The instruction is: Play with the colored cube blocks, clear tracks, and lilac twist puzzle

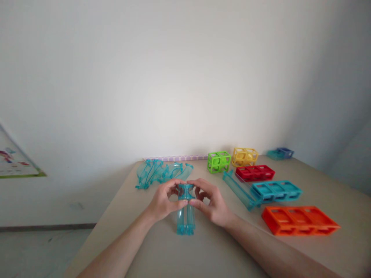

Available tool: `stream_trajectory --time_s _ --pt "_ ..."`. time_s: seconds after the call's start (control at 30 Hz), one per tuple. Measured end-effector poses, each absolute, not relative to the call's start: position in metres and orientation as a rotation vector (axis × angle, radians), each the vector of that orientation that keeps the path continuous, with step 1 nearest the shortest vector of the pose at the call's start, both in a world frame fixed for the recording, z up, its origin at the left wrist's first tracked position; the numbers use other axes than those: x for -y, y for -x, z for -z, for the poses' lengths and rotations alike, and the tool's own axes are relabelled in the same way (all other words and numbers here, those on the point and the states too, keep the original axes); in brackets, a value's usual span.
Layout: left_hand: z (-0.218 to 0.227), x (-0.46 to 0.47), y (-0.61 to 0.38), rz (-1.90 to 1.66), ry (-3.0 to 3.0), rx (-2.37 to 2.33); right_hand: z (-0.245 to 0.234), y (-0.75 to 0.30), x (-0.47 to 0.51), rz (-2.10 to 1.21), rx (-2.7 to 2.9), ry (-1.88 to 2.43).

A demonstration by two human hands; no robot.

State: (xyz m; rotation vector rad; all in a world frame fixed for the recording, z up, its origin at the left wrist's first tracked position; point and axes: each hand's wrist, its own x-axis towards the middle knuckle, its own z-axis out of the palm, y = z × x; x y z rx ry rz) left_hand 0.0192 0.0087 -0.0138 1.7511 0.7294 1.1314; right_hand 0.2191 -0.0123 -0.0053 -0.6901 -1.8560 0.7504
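My left hand (pixel 164 200) and my right hand (pixel 211 202) meet over the middle of the table. Both pinch a small clear teal connector piece (pixel 186 191) between thumb and fingers. Just below it a short clear teal track piece (pixel 186 220) lies on the table, pointing toward me. Whether the two pieces touch is hidden by my fingers.
A pile of curved clear teal tracks (pixel 158 172) lies behind my hands. To the right are a long clear teal track (pixel 239 189), green (pixel 219 161), yellow (pixel 245 156), red (pixel 255 172), teal (pixel 276 190) and orange (pixel 300 220) frame blocks on the beige table (pixel 333 185).
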Motion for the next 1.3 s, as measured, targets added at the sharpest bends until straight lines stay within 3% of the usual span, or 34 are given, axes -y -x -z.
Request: stream_trajectory --time_s 1.03,1.3 --pt "0.013 -0.011 -0.019 -1.114 -1.713 -0.755 0.008 -0.217 0.013 -0.648 1.813 0.767" --pt "0.007 -0.012 -0.022 -1.348 -1.555 -0.988 0.014 -0.214 0.007 -0.792 1.694 0.931"
